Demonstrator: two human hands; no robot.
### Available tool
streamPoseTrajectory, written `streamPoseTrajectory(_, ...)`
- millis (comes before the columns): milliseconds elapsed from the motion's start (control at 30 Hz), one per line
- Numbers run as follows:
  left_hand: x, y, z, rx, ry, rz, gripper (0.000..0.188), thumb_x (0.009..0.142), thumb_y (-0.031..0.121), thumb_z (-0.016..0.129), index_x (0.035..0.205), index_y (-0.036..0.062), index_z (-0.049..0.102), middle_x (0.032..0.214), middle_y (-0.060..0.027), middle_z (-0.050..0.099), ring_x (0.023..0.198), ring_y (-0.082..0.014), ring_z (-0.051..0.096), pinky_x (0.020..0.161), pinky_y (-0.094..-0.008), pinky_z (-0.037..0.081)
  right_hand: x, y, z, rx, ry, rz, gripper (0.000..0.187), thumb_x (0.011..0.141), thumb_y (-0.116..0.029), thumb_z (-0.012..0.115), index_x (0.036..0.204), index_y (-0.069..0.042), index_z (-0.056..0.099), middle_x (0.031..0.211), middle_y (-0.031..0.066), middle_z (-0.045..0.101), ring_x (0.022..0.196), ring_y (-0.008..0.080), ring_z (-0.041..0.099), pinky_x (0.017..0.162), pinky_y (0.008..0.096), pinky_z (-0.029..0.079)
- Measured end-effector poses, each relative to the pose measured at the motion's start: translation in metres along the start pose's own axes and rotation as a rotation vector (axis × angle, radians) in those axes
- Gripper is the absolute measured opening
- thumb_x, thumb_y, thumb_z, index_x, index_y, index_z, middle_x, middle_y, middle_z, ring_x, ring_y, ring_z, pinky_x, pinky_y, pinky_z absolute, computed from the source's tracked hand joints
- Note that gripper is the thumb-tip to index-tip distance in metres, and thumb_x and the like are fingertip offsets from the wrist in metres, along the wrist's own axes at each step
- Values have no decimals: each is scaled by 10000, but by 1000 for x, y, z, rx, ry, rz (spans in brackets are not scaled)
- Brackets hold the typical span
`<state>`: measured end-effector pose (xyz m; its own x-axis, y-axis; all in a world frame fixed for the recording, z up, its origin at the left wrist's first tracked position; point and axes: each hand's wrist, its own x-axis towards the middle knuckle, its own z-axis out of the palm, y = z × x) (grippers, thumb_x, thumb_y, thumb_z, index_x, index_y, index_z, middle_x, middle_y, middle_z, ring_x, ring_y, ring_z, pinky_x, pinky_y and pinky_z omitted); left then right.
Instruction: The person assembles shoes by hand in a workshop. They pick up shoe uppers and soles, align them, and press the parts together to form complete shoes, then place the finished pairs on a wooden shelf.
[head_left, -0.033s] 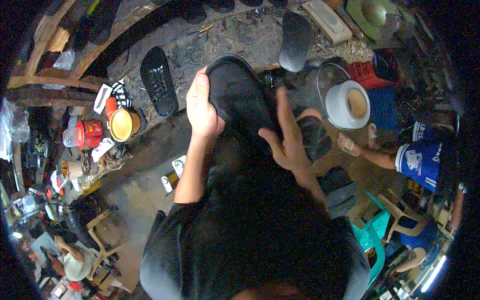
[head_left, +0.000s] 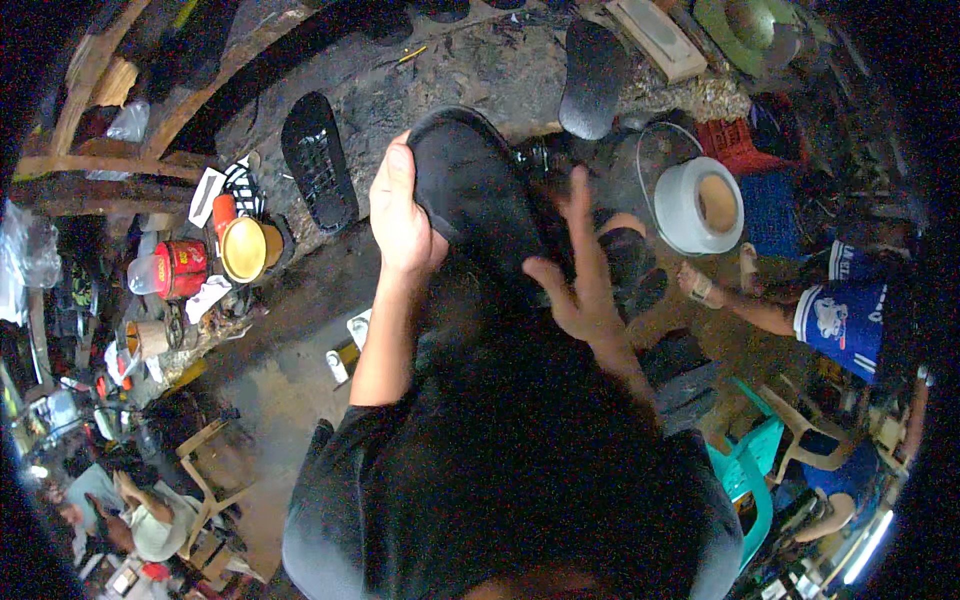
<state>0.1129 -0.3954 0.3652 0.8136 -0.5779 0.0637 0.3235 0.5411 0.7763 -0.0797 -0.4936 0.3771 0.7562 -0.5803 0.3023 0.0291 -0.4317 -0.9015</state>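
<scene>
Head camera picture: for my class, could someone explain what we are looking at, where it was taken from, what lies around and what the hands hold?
There is no machine: a person wears a wide fisheye camera on the head, looking down, so edges curve. The left hand grips a black shoe sole by its edge. The right hand is open, fingers spread, beside the sole. On the dark workbench lie two more black soles. Nearby are a red can with a yellow lid and a white tape roll. Another person's arm shows at right.
</scene>
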Motion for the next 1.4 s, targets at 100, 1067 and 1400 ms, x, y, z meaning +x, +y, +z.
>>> streamPoseTrajectory(100,5,9,-7,-165,85,-167,509,1115,404,468,1328,-39,599,1268,-186,690,1134,-306,691,1012,-454,556,-14,4,-9,73,-61,235,619,967,-188,722,1491,39,482,1502,209,530,1353,316,524,1186,427,338)
streamPoseTrajectory(1067,-13,-22,0,548,-62,-282,360,1101,333,544,1129,19,717,1011,19,695,963,-78,592,890,-268,484,-22,40,31,105,124,581,558,1024,-408,644,1382,16,587,1375,202,638,1271,334,596,1115,432,430)
streamPoseTrajectory(1400,-8,-46,8,784,-219,-328,473,1068,421,569,1171,-31,660,986,-50,661,942,-140,546,884,-322,475,17,56,34,410,334,538,463,1030,-322,627,1342,19,635,1317,128,679,1221,243,608,1094,368,432)
